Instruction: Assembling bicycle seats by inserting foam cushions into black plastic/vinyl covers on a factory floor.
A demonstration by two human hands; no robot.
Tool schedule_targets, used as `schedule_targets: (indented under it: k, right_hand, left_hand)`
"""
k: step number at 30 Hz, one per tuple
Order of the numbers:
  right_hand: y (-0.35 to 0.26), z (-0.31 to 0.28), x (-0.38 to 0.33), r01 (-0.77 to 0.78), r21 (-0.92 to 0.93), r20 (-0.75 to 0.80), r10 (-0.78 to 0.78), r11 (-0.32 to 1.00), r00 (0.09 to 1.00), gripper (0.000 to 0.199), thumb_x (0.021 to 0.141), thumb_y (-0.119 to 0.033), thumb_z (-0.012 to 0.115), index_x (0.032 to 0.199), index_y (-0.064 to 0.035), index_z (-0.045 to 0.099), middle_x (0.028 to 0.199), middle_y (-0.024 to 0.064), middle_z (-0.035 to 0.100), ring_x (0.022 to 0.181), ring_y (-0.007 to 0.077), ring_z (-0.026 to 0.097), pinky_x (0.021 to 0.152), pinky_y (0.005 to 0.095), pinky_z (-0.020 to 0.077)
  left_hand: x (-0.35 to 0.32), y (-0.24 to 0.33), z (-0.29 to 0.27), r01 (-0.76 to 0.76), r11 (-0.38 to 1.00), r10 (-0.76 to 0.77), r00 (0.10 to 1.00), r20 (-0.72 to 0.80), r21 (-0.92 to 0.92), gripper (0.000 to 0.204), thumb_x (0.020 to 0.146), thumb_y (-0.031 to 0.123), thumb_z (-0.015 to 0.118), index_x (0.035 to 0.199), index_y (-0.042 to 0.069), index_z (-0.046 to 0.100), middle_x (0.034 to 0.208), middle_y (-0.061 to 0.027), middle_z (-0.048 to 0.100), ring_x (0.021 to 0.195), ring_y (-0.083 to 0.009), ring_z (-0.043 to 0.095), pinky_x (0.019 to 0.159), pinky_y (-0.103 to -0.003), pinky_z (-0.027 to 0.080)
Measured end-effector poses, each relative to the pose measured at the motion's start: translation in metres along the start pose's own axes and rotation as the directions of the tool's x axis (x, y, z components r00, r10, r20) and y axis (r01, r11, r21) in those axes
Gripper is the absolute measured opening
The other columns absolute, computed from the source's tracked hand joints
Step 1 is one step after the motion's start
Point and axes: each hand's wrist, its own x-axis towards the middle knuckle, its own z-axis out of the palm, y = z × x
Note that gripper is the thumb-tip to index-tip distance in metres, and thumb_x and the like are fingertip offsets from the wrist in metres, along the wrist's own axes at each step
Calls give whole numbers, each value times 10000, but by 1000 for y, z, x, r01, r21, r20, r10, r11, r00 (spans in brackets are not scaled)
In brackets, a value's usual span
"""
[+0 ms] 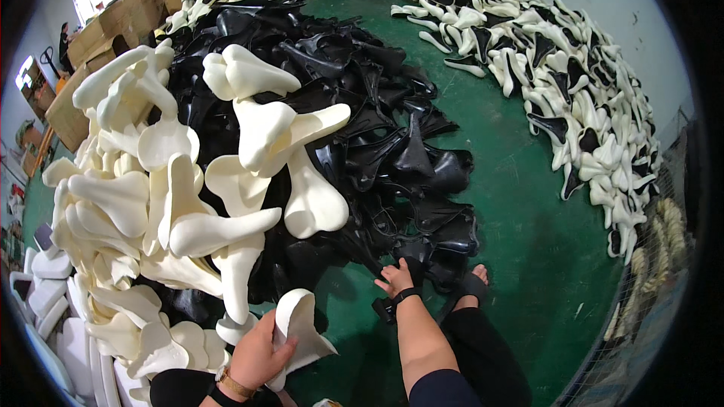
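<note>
Near the lower edge, my left hand [260, 353] is closed round the side of a cream foam saddle pad [300, 325], with its curved end up and a ragged edge at the lower right. My right hand [395, 280] reaches down to the near edge of a heap of black plastic saddle shells [411, 151]. Its fingers are apart, beside the narrow tip of one shell; whether they touch it I cannot tell. More cream saddle pads [226, 234] are piled at the left, partly over the black shells.
A long heap of cream-and-black saddle pieces [581, 105] lies along the right wall, beside wire mesh [630, 286]. Cardboard boxes [124, 19] stand back left, with a person [65, 49] beyond. White pads [49, 286] lie lower left. My foot [475, 286] rests on the green floor [520, 234].
</note>
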Motion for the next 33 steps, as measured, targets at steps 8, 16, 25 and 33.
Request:
schedule_targets:
  k: [8,16,25,33]
  right_hand:
    - [29,-33,20,234,-671,1,-315,704,949,592,879,-56,524,1440,-52,334,1337,143,521,957,253,596,730,421,540]
    - [-45,4,-107,249,-641,-2,-326,726,945,394,909,-382,617,992,2,650,810,95,670,656,173,650,627,347,537]
    - [-153,47,-283,843,-530,504,-764,93,402,352,886,-67,595,1230,-22,540,984,116,661,929,208,628,824,329,484]
    - [-102,57,-404,868,-492,571,-778,-68,263,186,875,-75,593,1015,14,678,882,88,631,859,203,602,844,288,443]
  left_hand:
    - [3,3,-8,10,997,-17,996,-84,-81,501,799,219,725,1203,19,507,972,-156,631,838,-292,627,708,-372,509]
    - [-18,15,-28,-122,971,74,971,-227,-206,532,816,273,733,1211,4,499,1000,-159,630,876,-272,614,770,-353,494]
    - [-29,11,-17,-184,624,35,977,-208,-760,435,989,312,510,1297,19,416,1128,-89,564,990,-162,545,890,-318,452]
    - [-32,21,-3,56,246,59,996,73,-968,514,1025,462,341,1306,32,361,1189,-89,477,1069,-170,470,978,-342,399]
